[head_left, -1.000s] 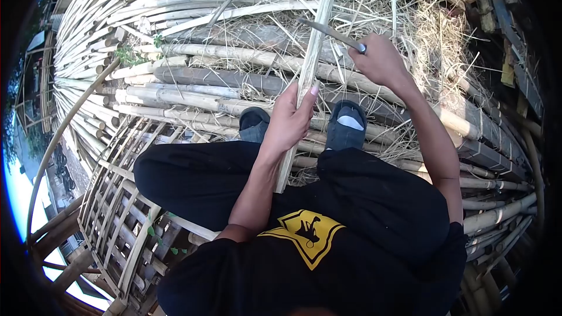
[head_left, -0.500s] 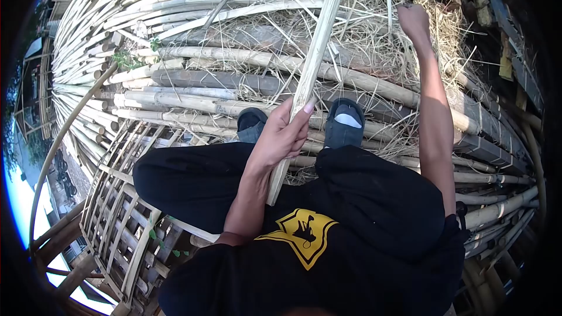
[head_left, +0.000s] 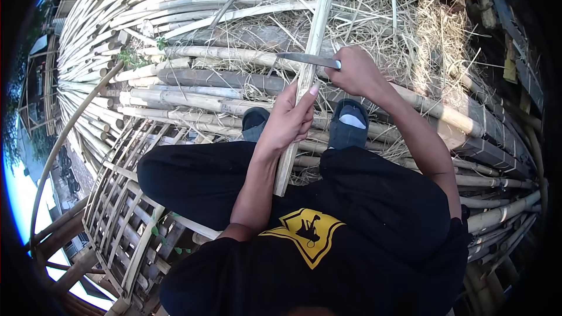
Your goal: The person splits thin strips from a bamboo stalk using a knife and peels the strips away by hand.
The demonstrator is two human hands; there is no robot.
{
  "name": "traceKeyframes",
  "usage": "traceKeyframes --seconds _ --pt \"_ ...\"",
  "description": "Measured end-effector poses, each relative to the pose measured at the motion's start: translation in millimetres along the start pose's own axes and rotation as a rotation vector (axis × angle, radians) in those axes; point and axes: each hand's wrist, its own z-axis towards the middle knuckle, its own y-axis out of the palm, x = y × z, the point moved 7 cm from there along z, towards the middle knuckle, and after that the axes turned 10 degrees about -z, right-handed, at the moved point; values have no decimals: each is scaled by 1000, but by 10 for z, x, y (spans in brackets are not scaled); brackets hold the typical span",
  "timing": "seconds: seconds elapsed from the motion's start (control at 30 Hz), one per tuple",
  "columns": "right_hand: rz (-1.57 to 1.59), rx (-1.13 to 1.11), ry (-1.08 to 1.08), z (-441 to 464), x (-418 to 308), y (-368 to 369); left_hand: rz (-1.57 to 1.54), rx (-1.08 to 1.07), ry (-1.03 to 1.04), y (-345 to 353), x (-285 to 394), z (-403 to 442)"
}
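Observation:
My left hand is wrapped round a long pale bamboo strip, thumb along its upper face. The strip slants from above my lap up past the top edge of the view. Just beyond that grip, my right hand is closed on the handle of a knife. Its blade points left and lies across the strip; whether the edge bites into it I cannot tell. The knife's handle is mostly hidden in my fist.
Bamboo poles lie in rows under and ahead of my feet. Loose straw-like shavings cover the ground at upper right. A woven bamboo lattice stands at lower left. My two dark shoes rest on the poles.
My right hand has come back from the upper right toward my body, bringing the knife over the strip. My left hand keeps hold, and the strip has shifted slightly.

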Motion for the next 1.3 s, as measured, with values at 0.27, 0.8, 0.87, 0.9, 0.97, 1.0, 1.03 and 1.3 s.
traceKeyframes --seconds 0.27,0.8,0.87,0.9,0.97,1.0,1.03,1.3 --pt "154 493 657 343 2396 -997 -3 -153 -71 121 -26 -310" --pt "124 65 75 -24 93 138 221 119 109 -52 -33 109" --pt "-42 99 69 20 167 124 475 157 267 -106 22 135" --pt "-87 98 137 67 306 52 466 164 198 -101 -23 111" --pt "-16 175 419 229 930 -104 441 190 71 -72 -71 39" --pt "151 195 561 314 1441 -216 438 192 69 -67 -110 -17" --pt "164 329 629 268 1873 -452 421 135 99 -32 -124 -67" --pt "118 260 421 -201 1072 -707 432 157 246 -113 -119 255"
